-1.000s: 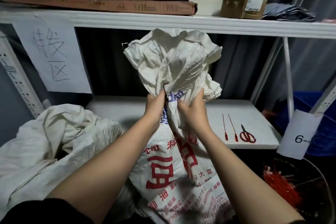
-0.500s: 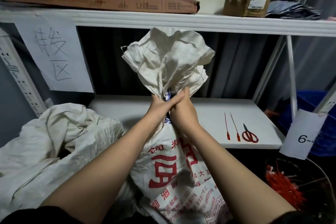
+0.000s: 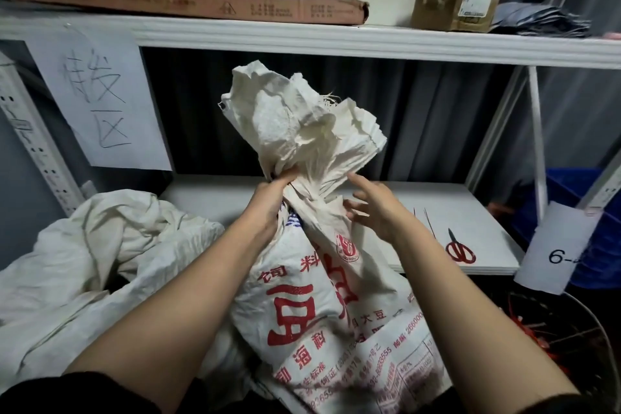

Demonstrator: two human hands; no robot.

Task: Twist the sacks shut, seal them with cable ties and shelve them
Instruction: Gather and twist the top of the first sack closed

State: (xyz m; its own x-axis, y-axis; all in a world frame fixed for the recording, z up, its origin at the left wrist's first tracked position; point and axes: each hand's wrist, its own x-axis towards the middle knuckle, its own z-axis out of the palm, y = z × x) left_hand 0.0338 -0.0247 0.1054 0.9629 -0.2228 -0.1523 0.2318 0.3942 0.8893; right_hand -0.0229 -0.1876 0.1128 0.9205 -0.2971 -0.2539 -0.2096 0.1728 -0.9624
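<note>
A white woven sack (image 3: 322, 306) with red print stands in front of me, its top gathered into a twisted neck with loose cloth fanning out above. My left hand (image 3: 270, 202) grips that neck from the left. My right hand (image 3: 373, 208) hovers just right of the neck, fingers spread and relaxed, holding nothing. Two thin red cable ties (image 3: 426, 219) lie on the white lower shelf (image 3: 470, 212) behind my right wrist, partly hidden by it.
Red-handled scissors (image 3: 459, 249) lie by the ties. Another crumpled white sack (image 3: 87, 262) sits to the left. A metal bin (image 3: 601, 356) with red ties is at lower right. The upper shelf (image 3: 336, 40) carries cardboard boxes; paper labels hang on the rack.
My right hand has let go of the sack's neck and opened beside it. The neck is twisted tighter, and the loose top has swung to the right.
</note>
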